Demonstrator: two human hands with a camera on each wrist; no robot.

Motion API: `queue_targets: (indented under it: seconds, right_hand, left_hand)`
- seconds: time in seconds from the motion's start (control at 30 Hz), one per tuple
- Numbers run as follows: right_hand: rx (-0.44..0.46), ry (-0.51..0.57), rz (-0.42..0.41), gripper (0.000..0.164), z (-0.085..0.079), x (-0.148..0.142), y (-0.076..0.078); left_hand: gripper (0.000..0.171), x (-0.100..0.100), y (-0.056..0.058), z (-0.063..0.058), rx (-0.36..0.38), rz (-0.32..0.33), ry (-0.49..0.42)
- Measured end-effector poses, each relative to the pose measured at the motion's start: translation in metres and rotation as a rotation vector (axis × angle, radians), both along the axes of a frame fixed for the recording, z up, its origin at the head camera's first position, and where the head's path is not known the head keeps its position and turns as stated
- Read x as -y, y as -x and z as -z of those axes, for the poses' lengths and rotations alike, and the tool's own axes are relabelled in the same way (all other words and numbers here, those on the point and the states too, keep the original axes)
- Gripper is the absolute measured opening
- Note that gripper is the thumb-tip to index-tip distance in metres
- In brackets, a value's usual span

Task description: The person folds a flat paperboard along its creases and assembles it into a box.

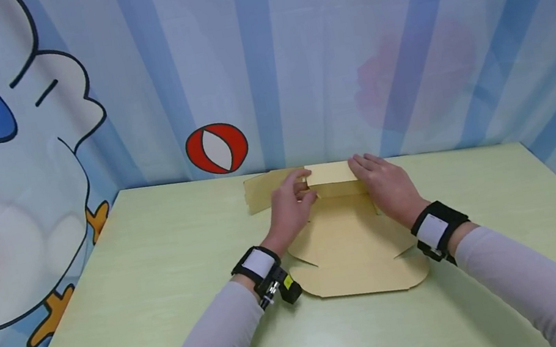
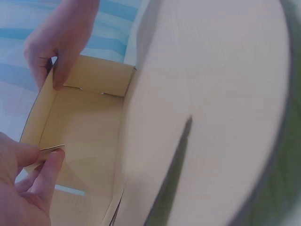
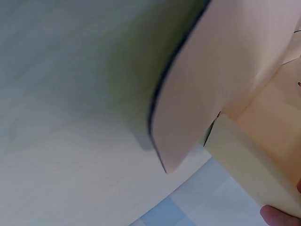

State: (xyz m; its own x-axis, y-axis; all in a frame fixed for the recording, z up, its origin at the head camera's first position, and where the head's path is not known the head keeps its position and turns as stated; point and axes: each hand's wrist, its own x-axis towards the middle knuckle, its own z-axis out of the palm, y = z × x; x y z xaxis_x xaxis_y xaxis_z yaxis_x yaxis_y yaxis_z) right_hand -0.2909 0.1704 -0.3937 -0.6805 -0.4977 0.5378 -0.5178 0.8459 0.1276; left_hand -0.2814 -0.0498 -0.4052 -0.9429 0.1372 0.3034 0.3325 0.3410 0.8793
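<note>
A partly folded tan cardboard box (image 1: pixel 346 229) lies on the table, its rounded, slotted lid panel spread toward the person. My left hand (image 1: pixel 288 206) is at the far left corner, where thumb and fingers pinch a small flap (image 2: pixel 52 148) in the left wrist view. At the far right corner my right hand (image 1: pixel 389 188) grips the raised wall (image 2: pixel 94 75), thumb on the inner side and fingers outside. To the left of my left hand a side panel (image 1: pixel 261 192) sticks outward. The right wrist view shows the wall's outer face (image 3: pixel 254 165) with a fingertip (image 3: pixel 277 216) on it.
The pale green table (image 1: pixel 185 246) extends to both sides of the box. Behind it hangs a blue striped cloth (image 1: pixel 313 55) printed with a cartoon duck (image 1: pixel 1 216) and a red and white ball (image 1: pixel 218 149). The box stands near the table's far edge.
</note>
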Motion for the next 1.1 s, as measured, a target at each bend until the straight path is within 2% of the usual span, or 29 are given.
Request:
queue_targets:
  seconds: [0.33, 0.53, 0.7, 0.87, 1.1]
  right_hand:
    - [0.003, -0.004, 0.006, 0.038, 0.000, 0.000, -0.002]
    - [0.009, -0.007, 0.009, 0.037, 0.000, 0.001, -0.002]
    - [0.016, -0.007, 0.009, 0.038, 0.000, 0.002, -0.002]
    - [0.022, -0.004, 0.008, 0.038, 0.001, 0.002, -0.002]
    - [0.024, 0.001, 0.005, 0.038, 0.000, 0.002, -0.002]
  left_hand:
    - [0.039, -0.008, -0.002, -0.006, 0.224, 0.050, -0.302]
    - [0.041, -0.011, 0.000, -0.009, 0.380, 0.048, -0.466]
    - [0.042, -0.011, 0.004, -0.010, 0.454, 0.051, -0.567]
    - [0.043, -0.012, 0.006, -0.009, 0.514, 0.047, -0.627]
    - [0.042, -0.011, 0.003, -0.009, 0.537, 0.067, -0.687]
